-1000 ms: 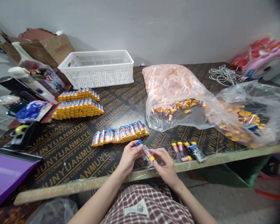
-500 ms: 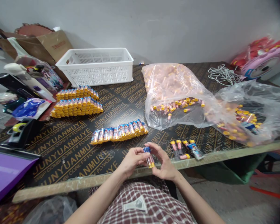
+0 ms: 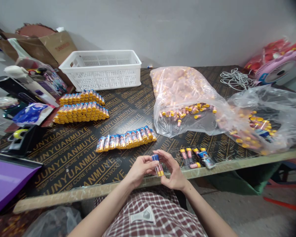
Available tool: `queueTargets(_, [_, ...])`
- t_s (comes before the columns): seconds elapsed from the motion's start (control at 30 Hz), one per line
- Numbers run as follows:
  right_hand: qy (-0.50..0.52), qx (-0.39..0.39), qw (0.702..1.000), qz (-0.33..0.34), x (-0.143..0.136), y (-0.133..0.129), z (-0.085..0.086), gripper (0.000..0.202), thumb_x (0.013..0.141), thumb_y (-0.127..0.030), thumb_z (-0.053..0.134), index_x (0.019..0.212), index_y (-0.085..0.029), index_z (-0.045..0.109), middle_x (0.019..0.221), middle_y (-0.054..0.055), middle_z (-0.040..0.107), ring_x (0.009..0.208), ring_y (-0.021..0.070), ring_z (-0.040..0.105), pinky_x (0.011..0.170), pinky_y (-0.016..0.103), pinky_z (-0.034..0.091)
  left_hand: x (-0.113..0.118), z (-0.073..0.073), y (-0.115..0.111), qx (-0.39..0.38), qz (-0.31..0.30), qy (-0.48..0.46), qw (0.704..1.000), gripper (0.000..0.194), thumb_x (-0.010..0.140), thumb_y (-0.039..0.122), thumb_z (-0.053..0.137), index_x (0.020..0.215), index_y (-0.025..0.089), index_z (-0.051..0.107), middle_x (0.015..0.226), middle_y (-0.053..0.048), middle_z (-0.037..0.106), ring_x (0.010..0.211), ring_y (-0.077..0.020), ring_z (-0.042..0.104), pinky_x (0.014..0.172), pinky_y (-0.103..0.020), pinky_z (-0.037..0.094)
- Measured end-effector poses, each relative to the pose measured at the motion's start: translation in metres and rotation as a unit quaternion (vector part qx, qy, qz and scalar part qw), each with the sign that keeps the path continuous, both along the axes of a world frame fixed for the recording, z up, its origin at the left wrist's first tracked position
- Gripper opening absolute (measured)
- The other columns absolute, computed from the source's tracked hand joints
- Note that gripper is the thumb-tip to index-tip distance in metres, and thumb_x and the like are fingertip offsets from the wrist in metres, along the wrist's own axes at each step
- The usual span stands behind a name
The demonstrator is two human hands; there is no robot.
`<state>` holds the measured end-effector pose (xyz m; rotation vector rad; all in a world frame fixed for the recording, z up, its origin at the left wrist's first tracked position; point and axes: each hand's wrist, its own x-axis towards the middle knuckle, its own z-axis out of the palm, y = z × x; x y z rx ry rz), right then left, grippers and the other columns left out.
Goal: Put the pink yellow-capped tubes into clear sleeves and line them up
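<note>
Between my two hands, over the table's front edge, is a small clear tube (image 3: 158,166) with a yellow cap at its lower end and a blue label at its upper end. My left hand (image 3: 140,170) pinches it from the left. My right hand (image 3: 172,172) curves round its right side, with fingertips at the top and the thumb by the yellow cap. Just beyond lies a row of blue-labelled tubes (image 3: 127,140) with yellow caps. To the right of my right hand are several loose yellow-capped tubes (image 3: 189,156) and a blue label pack (image 3: 206,159).
Stacked labelled tubes (image 3: 81,112) stand before a white plastic basket (image 3: 101,77). A large plastic bag (image 3: 185,87) of tubes and a second open bag (image 3: 256,128) fill the right side. A tape dispenser (image 3: 21,140) sits at left, a pink fan (image 3: 280,69) at far right.
Hardly anything differs. The tube has turned or shifted very slightly between my fingers; both hands stay in the same place.
</note>
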<state>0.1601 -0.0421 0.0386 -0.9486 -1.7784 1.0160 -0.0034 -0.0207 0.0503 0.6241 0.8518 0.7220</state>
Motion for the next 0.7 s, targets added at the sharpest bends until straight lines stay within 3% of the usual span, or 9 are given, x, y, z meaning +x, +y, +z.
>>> queueTargets(0.17, [-0.001,-0.005,1.000,0.000,-0.003,0.000,-0.001,0.081,0.061,-0.007,0.050,0.136,-0.023,0.028,0.136,0.010,0.044,0.124,0.0253,0.045,0.102,0.041,0.040,0.003,-0.002,-0.001,0.002,0.007,0.007,1.000,0.034,0.058,0.037,0.078,0.073,0.010,0.064,0.069,-0.005,0.065,0.058,-0.0116,0.059,0.058,-0.024,0.047])
queueTargets(0.27, [0.003,-0.001,1.000,0.011,-0.003,0.003,0.000,0.085,0.066,-0.012,0.055,0.141,-0.026,0.017,0.145,0.010,0.030,0.127,0.0258,0.042,0.104,0.044,0.038,-0.005,0.002,0.008,0.026,0.029,0.045,0.998,0.036,0.056,0.040,0.078,0.071,0.011,0.063,0.067,-0.005,0.066,0.056,-0.0124,0.059,0.057,-0.024,0.047])
queueTargets(0.33, [0.006,0.004,1.000,0.000,0.001,0.005,0.000,0.088,0.069,-0.017,0.059,0.143,-0.028,0.011,0.150,0.009,0.019,0.128,0.0266,0.039,0.105,0.046,0.036,-0.021,0.007,0.023,0.083,0.069,0.120,0.987,0.036,0.055,0.042,0.077,0.068,0.012,0.062,0.064,-0.004,0.066,0.054,-0.0125,0.059,0.054,-0.023,0.045])
queueTargets(0.4, [0.014,0.006,0.999,-0.030,0.009,0.008,-0.002,0.086,0.073,-0.021,0.059,0.143,-0.030,0.010,0.150,0.008,0.018,0.128,0.0265,0.039,0.105,0.047,0.035,-0.044,0.012,0.041,0.161,0.136,0.241,0.947,0.037,0.055,0.043,0.077,0.072,0.013,0.062,0.059,-0.002,0.064,0.051,-0.0123,0.057,0.052,-0.023,0.043])
queueTargets(0.5, [0.017,-0.005,0.997,-0.076,0.019,0.010,-0.009,0.079,0.077,-0.022,0.057,0.142,-0.030,0.014,0.147,0.008,0.024,0.124,0.0254,0.042,0.103,0.046,0.037,-0.078,0.013,0.068,0.257,0.213,0.457,0.824,0.044,0.057,0.045,0.075,0.088,0.016,0.062,0.054,0.003,0.060,0.051,-0.0134,0.056,0.052,-0.023,0.040])
queueTargets(0.57, [0.004,-0.012,0.996,-0.090,0.023,0.010,-0.011,0.076,0.079,-0.024,0.058,0.142,-0.029,0.017,0.146,0.009,0.026,0.123,0.0252,0.044,0.102,0.045,0.039,-0.093,0.010,0.081,0.285,0.188,0.556,0.757,0.042,0.061,0.046,0.071,0.090,0.017,0.063,0.055,0.003,0.059,0.054,-0.0151,0.057,0.055,-0.024,0.040])
queueTargets(0.7, [-0.067,-0.006,0.993,-0.092,0.023,0.007,-0.009,0.072,0.080,-0.029,0.059,0.141,-0.028,0.020,0.145,0.009,0.028,0.126,0.0248,0.041,0.103,0.044,0.037,-0.096,0.004,0.089,0.312,0.123,0.639,0.692,0.043,0.070,0.049,0.063,0.098,0.017,0.064,0.060,-0.002,0.062,0.061,-0.0196,0.059,0.059,-0.026,0.039])
